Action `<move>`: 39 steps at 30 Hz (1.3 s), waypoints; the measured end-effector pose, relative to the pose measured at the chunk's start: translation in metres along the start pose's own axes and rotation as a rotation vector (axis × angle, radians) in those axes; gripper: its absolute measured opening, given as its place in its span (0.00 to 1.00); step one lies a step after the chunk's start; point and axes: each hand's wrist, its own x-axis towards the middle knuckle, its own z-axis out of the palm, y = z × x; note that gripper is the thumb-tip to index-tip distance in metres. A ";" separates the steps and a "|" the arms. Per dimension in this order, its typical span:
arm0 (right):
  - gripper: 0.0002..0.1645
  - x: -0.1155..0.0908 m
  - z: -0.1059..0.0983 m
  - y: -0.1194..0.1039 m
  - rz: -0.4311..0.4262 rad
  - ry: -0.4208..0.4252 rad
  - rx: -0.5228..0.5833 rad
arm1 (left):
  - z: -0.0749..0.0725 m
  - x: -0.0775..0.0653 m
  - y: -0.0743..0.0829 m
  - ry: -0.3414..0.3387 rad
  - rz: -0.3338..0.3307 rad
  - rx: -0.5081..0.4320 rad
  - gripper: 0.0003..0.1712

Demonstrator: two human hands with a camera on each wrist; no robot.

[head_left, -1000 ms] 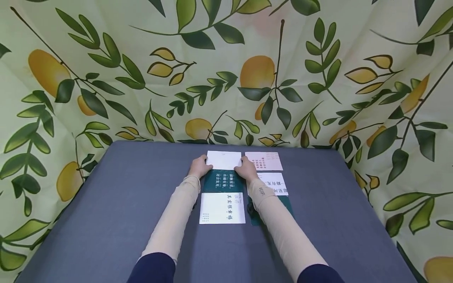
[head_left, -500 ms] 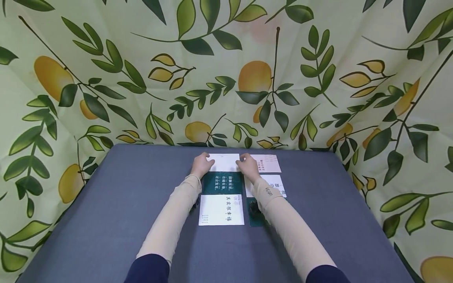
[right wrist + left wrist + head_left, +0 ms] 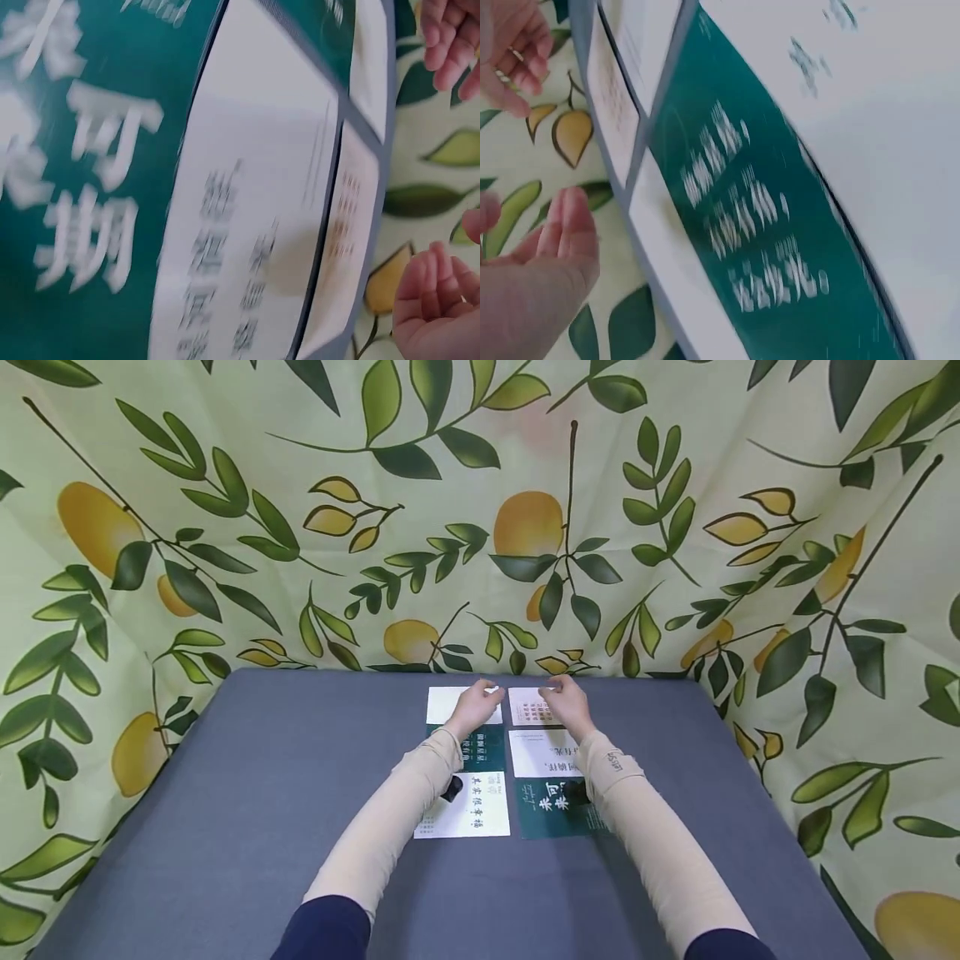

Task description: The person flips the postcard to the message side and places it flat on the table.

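Observation:
Six is avoided here: several postcards lie in two columns on the table. My left hand hovers over the blank white card at the back left, fingers loosely bent, holding nothing. A green card and a white card with writing lie nearer in that column. Above the pinkish card at the back right is my right hand, its fingers relaxed and holding nothing. A white card and a green card lie nearer. Both wrist views show bare fingers in the left hand and right hand.
The grey-blue tablecloth spreads around the cards. Behind the table's far edge hangs a curtain printed with leaves and fruit. My sleeved forearms cover parts of the front cards.
Both hands have come off the blank white card at the back left and shifted right. The left hand is now above that card, the right above the pinkish one.

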 end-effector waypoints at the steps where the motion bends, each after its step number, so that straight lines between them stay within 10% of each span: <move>1: 0.30 0.001 -0.003 0.003 0.007 0.007 -0.008 | 0.003 0.000 0.001 -0.027 -0.014 -0.053 0.29; 11: 0.36 0.002 -0.025 0.032 0.070 0.021 -0.010 | 0.026 0.010 -0.003 -0.197 -0.096 -0.459 0.37; 19: 0.38 0.005 -0.026 0.046 0.141 -0.016 0.042 | 0.035 0.013 -0.008 -0.188 -0.163 -0.649 0.41; 39: 0.35 -0.002 -0.026 0.061 0.201 0.022 0.096 | 0.048 0.015 -0.011 -0.127 -0.215 -0.716 0.40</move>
